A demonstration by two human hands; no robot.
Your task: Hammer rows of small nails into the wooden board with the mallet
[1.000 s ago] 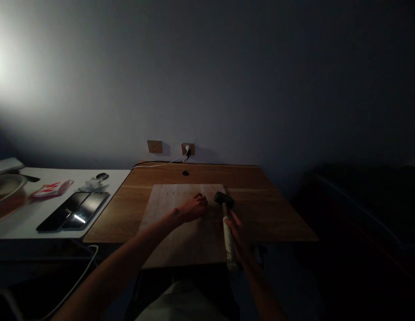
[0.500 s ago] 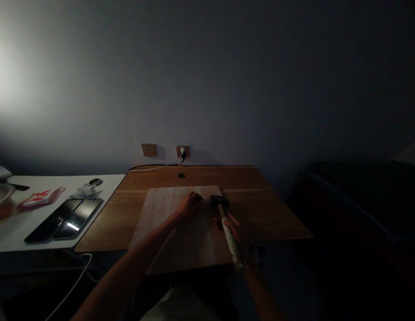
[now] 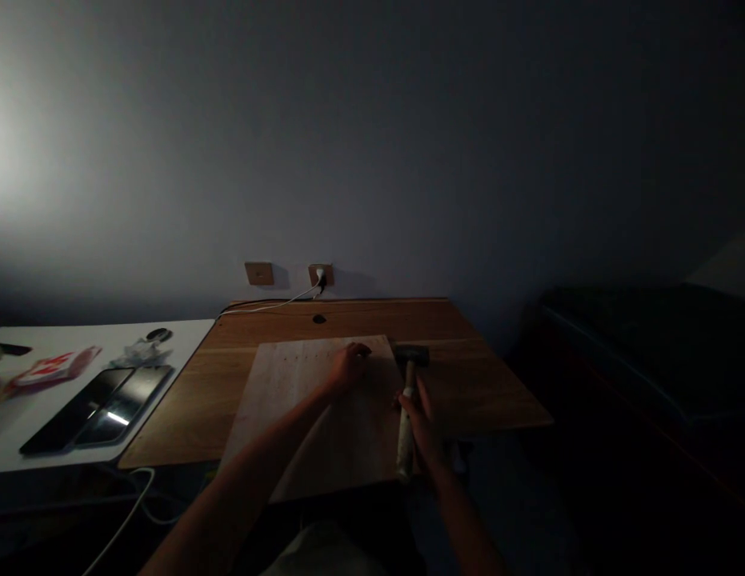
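My right hand (image 3: 418, 412) is wrapped round the pale handle of a hammer (image 3: 406, 444), whose dark head points away from me near the board's right edge. A pale wooden board (image 3: 312, 436) lies under both forearms. My left hand (image 3: 349, 365) rests on the board's far part, fingers pinched together; what they hold, if anything, is too dark and small to make out. To the left of it, several small dark nail-like marks (image 3: 297, 358) run in a row along the board's far edge.
The board lies on a brown wooden table (image 3: 486, 392). On the white table (image 3: 186, 336) at left are two dark flat-screen devices (image 3: 102, 408), a red and white packet (image 3: 57, 366) and a crumpled clear bag (image 3: 141, 352). A white cable (image 3: 270, 306) runs to a wall socket (image 3: 321, 274).
My right hand has shifted the hammer a little to the right, with its head swung rightward and the handle now more upright in view. My left hand stays at the board's far part.
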